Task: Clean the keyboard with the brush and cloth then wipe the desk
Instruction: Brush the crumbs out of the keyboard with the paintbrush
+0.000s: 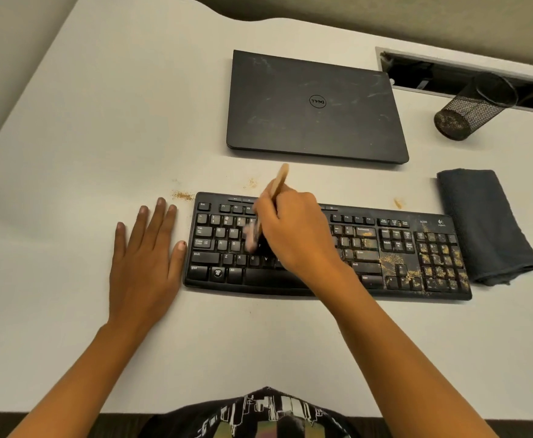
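**Brush on left-centre keys; right end not yet done**

The keyboard point(369, 248) lies across the middle of the desk point(100, 153), near edge toward the person. The right hand point(290, 229) is clamped on the brush point(280, 181) like a pen, wooden handle pointing far and bristles down on the left-centre keys. The bristles are blurred, prob. mid-sweep. That steep grip lets the tips dig betw. keys.

The left hand point(145, 260) lies flat on the desk w/ fingers straight and apart. Its thumb is at the keyboard's left edge, touching or just beside, can't tell which. Likely it's bracing the board vs. the brush strokes.

Tan crumbs point(438, 257) cover the numpad and arrow keys at the right end. A few small piles point(183, 195) sit on the desk just past the far edge, prob. flicked out.

The dark cloth point(486, 226) is folded just right of the keyboard, handy for the wipe step. Farther off are a shut laptop point(315, 105) and, far right, a mesh pen cup point(470, 109) tipped on its side.
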Demonstrator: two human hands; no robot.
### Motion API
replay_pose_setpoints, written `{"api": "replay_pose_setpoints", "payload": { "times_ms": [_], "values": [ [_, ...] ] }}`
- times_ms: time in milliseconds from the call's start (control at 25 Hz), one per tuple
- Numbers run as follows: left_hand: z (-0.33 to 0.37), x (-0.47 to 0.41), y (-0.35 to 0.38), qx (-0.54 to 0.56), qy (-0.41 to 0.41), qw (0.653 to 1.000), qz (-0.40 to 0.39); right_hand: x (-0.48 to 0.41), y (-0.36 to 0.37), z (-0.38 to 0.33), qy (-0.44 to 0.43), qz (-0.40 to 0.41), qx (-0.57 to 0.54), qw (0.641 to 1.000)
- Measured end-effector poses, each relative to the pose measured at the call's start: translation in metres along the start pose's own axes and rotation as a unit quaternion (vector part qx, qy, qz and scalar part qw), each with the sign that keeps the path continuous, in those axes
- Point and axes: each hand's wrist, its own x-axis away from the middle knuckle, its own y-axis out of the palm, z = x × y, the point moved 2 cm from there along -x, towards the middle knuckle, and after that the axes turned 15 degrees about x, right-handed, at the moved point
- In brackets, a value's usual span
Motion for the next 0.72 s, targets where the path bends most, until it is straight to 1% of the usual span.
{"api": "replay_pose_setpoints", "payload": {
  "times_ms": [80, 200, 240, 320, 440, 520, 560, 640, 680, 720],
  "values": [
    [-0.001, -0.001, 0.000, -0.008, -0.004, 1.000, -0.002, 0.003, 0.001, -0.005, -0.004, -0.017, -0.020, 1.000],
    [-0.001, 0.000, 0.000, -0.014, -0.006, 1.000, -0.003, 0.010, 0.003, -0.011, -0.028, 0.019, -0.033, 0.999],
    [0.000, -0.001, 0.000, -0.013, -0.005, 1.000, -0.004, 0.010, 0.003, -0.006, -0.011, 0.021, -0.046, 0.999],
    [0.000, -0.001, -0.001, -0.011, -0.004, 1.000, -0.004, 0.006, -0.004, 0.016, 0.076, 0.016, -0.114, 0.990],
    [0.000, -0.001, -0.001, -0.006, -0.006, 1.000, 0.000, 0.011, -0.033, 0.073, 0.212, 0.063, -0.166, 0.961],
    [0.000, -0.001, -0.001, -0.009, -0.005, 1.000, 0.002, 0.024, -0.055, 0.105, 0.266, 0.118, -0.148, 0.945],
    [0.000, -0.002, 0.000, -0.011, -0.005, 1.000, 0.003, 0.031, -0.063, 0.116, 0.280, 0.153, -0.110, 0.941],
    [0.000, -0.001, 0.000, -0.013, -0.005, 1.000, 0.002, 0.041, -0.070, 0.124, 0.270, 0.216, -0.042, 0.937],
    [0.000, -0.001, -0.001, -0.013, -0.005, 1.000, 0.002, 0.043, -0.069, 0.121, 0.242, 0.226, -0.044, 0.943],
    [0.000, -0.001, -0.001, -0.013, -0.005, 1.000, 0.003, 0.044, -0.064, 0.116, 0.206, 0.214, -0.075, 0.952]
  ]
}}
